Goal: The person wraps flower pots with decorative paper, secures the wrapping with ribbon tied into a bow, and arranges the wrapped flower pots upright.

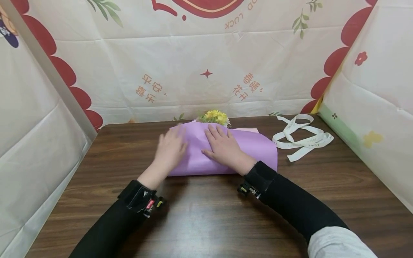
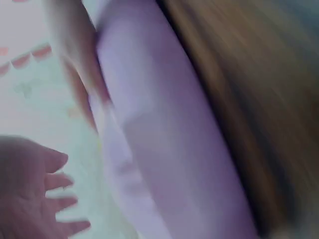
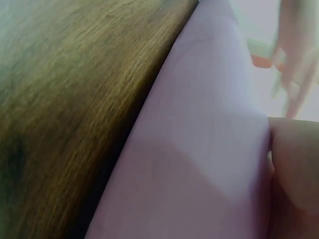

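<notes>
While right hand [image 1: 224, 148] lay flat, fingers straight, on purple wrap [image 1: 194, 150] at far side of table [image 1: 200, 215], I saw left hand [image 1: 169, 147] blurred, fingers loose, contact unclear. Judged wrap light, smooth, easily creased; yellow flowers [image 1: 217, 116] behind likely fragile. Best grip: both ends, 2 palms.

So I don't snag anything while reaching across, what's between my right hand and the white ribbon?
The head view shows the right-hand stretch of the purple sheet between your right hand and the white ribbon.
</notes>
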Demonstrator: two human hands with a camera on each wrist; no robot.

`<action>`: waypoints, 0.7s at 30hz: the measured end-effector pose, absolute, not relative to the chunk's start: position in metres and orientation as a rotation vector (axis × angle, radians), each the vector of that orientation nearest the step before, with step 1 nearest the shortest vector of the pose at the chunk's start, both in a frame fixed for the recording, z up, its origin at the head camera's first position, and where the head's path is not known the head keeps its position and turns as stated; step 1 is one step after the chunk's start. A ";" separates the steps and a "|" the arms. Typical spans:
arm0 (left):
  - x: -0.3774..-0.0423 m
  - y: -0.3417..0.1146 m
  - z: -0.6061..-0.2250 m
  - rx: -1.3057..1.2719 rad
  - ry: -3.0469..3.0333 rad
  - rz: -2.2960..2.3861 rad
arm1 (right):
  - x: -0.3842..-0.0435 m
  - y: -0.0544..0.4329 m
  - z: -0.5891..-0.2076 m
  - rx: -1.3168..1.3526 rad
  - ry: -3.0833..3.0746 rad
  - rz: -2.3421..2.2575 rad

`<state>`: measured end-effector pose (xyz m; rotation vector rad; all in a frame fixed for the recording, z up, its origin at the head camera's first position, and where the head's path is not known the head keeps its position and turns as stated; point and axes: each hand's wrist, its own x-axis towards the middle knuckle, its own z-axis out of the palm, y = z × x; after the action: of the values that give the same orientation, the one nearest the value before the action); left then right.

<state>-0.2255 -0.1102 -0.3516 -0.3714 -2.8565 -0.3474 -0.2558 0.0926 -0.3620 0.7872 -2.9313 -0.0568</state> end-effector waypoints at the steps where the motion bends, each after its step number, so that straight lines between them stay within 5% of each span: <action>1: -0.226 -0.100 -0.348 -0.473 -2.868 -0.309 | -0.255 0.094 -0.362 0.786 -2.925 -0.063; 6: -0.232 -0.058 -0.346 -0.733 -2.966 -0.359 | -0.253 0.098 -0.361 0.801 -2.904 -0.086; 21: -0.233 -0.035 -0.366 -0.619 -2.987 -0.576 | -0.251 0.106 -0.362 0.843 -2.859 -0.257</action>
<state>-0.2332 -0.0353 -0.3664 -0.6188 -2.9875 -0.5755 -0.2508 0.1062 -0.3625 0.8425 -2.8588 -0.2570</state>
